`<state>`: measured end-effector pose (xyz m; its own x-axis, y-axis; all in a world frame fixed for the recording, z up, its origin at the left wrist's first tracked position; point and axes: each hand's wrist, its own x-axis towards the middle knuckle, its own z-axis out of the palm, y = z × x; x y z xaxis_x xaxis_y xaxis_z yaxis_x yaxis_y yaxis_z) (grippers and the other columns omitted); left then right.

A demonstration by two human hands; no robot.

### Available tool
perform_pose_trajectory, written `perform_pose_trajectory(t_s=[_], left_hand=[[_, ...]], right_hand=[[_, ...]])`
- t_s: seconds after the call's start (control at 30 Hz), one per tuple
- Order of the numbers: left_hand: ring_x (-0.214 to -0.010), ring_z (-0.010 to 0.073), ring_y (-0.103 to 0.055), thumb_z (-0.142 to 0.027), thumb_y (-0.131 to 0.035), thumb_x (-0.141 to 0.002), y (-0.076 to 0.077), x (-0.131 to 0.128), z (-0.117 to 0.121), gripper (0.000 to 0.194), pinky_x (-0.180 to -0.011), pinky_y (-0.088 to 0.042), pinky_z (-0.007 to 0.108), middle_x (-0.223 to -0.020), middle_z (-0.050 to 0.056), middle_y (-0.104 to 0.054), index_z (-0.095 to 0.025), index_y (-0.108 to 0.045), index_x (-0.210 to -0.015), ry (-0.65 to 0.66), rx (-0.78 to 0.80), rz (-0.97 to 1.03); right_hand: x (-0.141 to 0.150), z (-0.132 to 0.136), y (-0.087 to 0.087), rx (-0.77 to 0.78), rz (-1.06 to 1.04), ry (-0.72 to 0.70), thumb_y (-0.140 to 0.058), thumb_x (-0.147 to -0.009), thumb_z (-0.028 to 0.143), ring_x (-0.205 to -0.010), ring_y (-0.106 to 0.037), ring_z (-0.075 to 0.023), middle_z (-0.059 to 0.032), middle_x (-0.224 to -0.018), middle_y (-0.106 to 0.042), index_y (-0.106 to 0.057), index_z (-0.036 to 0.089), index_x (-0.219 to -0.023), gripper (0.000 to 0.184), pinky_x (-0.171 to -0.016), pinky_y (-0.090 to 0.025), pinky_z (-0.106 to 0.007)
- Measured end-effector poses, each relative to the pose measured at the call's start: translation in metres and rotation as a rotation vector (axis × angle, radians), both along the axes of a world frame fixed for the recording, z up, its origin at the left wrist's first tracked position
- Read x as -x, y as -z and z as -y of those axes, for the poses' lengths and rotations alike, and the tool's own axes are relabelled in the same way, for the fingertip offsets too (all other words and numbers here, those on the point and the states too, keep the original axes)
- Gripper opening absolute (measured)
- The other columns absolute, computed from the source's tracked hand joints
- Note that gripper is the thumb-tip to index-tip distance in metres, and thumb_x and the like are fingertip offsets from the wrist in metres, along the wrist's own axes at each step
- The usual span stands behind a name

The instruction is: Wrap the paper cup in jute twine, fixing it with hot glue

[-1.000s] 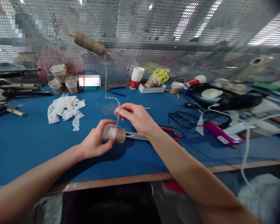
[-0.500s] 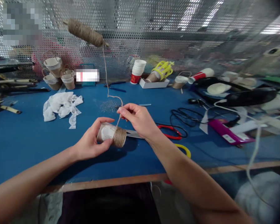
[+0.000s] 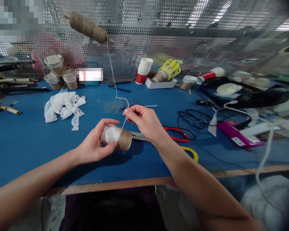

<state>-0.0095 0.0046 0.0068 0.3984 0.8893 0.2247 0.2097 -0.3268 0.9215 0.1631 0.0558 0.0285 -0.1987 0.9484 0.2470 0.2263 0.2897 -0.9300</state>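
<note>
Grip of left hand (image 3: 93,142): curved snugly around paper cup (image 3: 112,134), twine-wrapped end toward three o'clock. Grip of right hand (image 3: 126,113): pinched shut on twine (image 3: 123,124), at cup's one o'clock. Scissors (image 3: 138,136) at three, white lace (image 3: 64,106) at ten, twine spool (image 3: 88,27) at eleven; blue table (image 3: 144,170) beneath.

Blue tabletop (image 3: 86,173), crumpled white lace (image 3: 62,106).

Passable over the blue tabletop (image 3: 21,138), between the left forearm (image 3: 45,173) and the white lace (image 3: 62,106). Blocked ahead of the right hand (image 3: 145,125) by twine (image 3: 112,64) running down from the spool (image 3: 88,27). Obstructed farther right by red-handled scissors (image 3: 177,139), looped black cable (image 3: 192,112) and purple power strip (image 3: 238,138).
</note>
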Motion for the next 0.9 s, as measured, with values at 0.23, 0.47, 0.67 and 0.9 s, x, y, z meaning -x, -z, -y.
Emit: perform_pose_trajectory(t_s=[0.23,0.47,0.67,0.9], left_hand=[[-0.055,0.006,-0.044,-0.016,-0.056,-0.074,0.001,0.001,0.004,0.041,-0.049,-0.04,0.016,-0.078,-0.001,-0.051,-0.02,-0.038,-0.111,0.0,-0.117,-0.073],[-0.052,0.0053,-0.044,-0.015,-0.056,-0.074,0.004,0.002,0.006,0.041,-0.047,-0.039,0.015,-0.076,-0.001,-0.053,-0.021,-0.04,-0.112,-0.015,-0.213,-0.065],[-0.053,0.006,-0.046,-0.014,-0.056,-0.075,0.007,0.003,0.007,0.042,-0.047,-0.039,0.015,-0.074,-0.002,-0.053,-0.022,-0.039,-0.113,-0.003,-0.253,-0.044],[-0.053,0.0055,-0.045,-0.013,-0.057,-0.074,0.006,0.004,0.007,0.043,-0.047,-0.039,0.015,-0.076,-0.002,-0.054,-0.022,-0.04,-0.113,-0.024,-0.306,-0.059]], right_hand=[[0.002,0.002,0.002,0.018,0.021,-0.014,-0.057,-0.076,0.033,-0.055,-0.048,-0.0079,0.0029,-0.059,-0.056,-0.058,0.016,-0.069,0.018,-0.055,-0.038,-0.023],[0.004,0.002,0.005,-0.004,0.089,-0.049,-0.055,-0.077,0.031,-0.054,-0.047,-0.0074,0.0025,-0.06,-0.056,-0.058,0.014,-0.068,0.019,-0.054,-0.037,-0.022],[0.006,0.004,0.007,-0.003,0.108,-0.079,-0.054,-0.078,0.032,-0.054,-0.045,-0.0074,0.003,-0.059,-0.053,-0.057,0.014,-0.068,0.02,-0.051,-0.034,-0.022],[0.008,0.003,0.011,0.062,0.067,-0.133,-0.054,-0.077,0.034,-0.053,-0.042,-0.0075,0.0032,-0.059,-0.05,-0.054,0.015,-0.065,0.022,-0.051,-0.033,-0.022]])
